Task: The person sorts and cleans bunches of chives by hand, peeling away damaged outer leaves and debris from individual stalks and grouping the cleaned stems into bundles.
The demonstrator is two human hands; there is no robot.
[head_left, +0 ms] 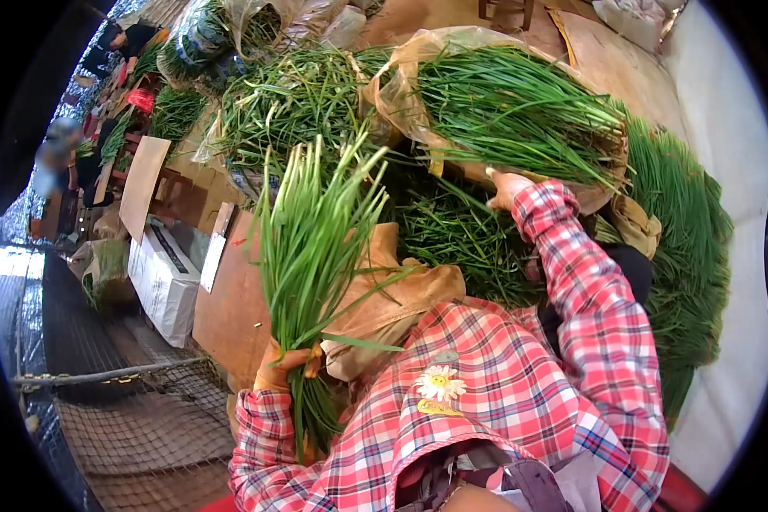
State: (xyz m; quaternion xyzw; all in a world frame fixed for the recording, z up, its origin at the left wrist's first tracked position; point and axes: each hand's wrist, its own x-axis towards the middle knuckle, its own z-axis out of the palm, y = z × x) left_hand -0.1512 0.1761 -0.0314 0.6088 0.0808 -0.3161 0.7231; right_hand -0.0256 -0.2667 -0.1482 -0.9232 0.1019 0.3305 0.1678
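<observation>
A bunch of long green stalks (303,247) stands upright in my left hand (288,365), pale ends up and leafy ends hanging below the fist. My right hand (508,188) reaches forward at the lower edge of a large bundle of green stalks (520,107), which lies in a clear plastic wrap (394,96). Its thumb and a finger show apart, and nothing can be seen between them. Under that hand lies a heap of loose dark green leaves (461,235). Another heap of cut stalks (294,102) lies beyond the held bunch.
More long green leaves (678,247) lie along the right, by a white sheet (730,171). A brown board (235,299) and a white box (164,282) are on the left, above netting (145,427). People (132,41) sit at the upper left.
</observation>
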